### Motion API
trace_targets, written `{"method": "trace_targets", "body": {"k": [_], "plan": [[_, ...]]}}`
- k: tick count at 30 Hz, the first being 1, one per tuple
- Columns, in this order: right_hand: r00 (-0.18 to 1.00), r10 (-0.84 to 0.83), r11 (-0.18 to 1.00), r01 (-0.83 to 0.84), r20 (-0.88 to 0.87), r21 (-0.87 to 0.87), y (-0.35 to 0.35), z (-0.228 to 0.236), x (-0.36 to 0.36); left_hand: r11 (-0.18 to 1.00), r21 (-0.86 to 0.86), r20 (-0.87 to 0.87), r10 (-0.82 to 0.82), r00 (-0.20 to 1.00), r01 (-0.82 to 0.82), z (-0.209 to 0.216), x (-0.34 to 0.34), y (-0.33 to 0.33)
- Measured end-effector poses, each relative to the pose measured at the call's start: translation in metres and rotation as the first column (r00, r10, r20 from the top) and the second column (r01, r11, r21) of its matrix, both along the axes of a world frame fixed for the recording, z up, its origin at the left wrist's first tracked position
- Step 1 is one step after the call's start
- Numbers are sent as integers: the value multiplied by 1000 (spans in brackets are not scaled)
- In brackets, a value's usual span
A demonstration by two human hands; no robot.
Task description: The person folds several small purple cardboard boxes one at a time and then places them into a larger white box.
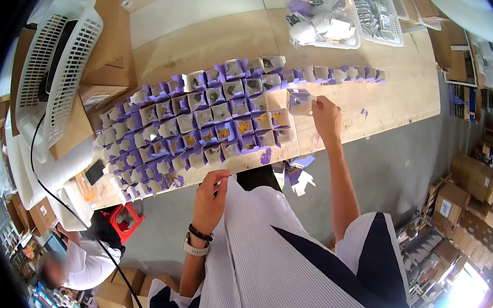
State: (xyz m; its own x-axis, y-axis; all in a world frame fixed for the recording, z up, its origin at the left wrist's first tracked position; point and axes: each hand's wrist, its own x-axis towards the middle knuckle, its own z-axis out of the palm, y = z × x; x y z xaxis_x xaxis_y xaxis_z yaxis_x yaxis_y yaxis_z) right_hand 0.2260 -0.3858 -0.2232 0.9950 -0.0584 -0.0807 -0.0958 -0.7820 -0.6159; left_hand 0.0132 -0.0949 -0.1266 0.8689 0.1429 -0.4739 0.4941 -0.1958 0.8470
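Note:
My right hand [327, 119] pinches the right side of a small open carton [299, 102], purple and pale grey, at the table's front part. To its left, rows of similar open small cartons [203, 117] stand packed together, their purple flaps raised. Some hold dark or orange-yellow contents that I cannot make out. My left hand [209, 202], with a watch and a dark beaded bracelet at the wrist, is near my body just before the table's front edge. Its fingers are curled together; whether something small is in them cannot be seen.
A single row of cartons [338, 74] runs to the right. Clear bins with bagged parts [322, 20] and metallic items [377, 16] stand at the back. A white basket [57, 73] is at left. Torn scraps [302, 179] lie below the table edge. A person [81, 263] sits lower left near a red stool [123, 222].

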Motion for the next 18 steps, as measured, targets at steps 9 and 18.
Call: {"method": "trace_targets", "body": {"k": [9, 18], "plan": [[980, 23, 996, -39, -200, -77, 10, -81, 33, 994, 47, -22, 95, 995, -94, 3, 0, -6], [921, 261, 963, -228, -289, 144, 14, -115, 42, 993, 41, -7, 108, 994, -108, 5, 1, -7]]}}
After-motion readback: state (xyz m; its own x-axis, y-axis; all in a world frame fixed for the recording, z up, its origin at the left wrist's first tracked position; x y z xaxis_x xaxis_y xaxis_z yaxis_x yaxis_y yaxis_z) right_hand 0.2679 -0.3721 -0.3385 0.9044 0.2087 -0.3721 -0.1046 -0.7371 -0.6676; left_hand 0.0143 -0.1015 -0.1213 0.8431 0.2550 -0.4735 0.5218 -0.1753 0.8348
